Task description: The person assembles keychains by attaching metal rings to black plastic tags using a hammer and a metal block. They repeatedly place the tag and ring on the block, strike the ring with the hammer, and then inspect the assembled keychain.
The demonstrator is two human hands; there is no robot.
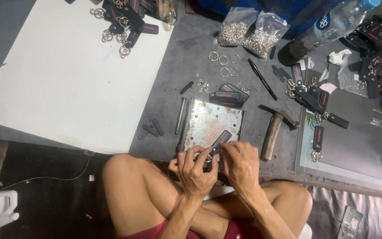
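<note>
Both hands meet over the near edge of a worn metal plate (208, 121). My left hand (194, 169) and my right hand (239, 163) pinch a black key-fob strap (221, 139) with a small metal ring at its lower end, hidden partly by the fingers. The strap angles up and to the right over the plate. A stack of similar black straps (227, 98) lies just beyond the plate.
A wooden-handled hammer (274, 130) lies right of the plate, a metal punch (180, 116) on its left. Loose split rings (224, 64), two bags of rings (250, 32), a black pen (262, 79), a plastic bottle (328, 24) and piles of finished fobs (124, 22) surround the area.
</note>
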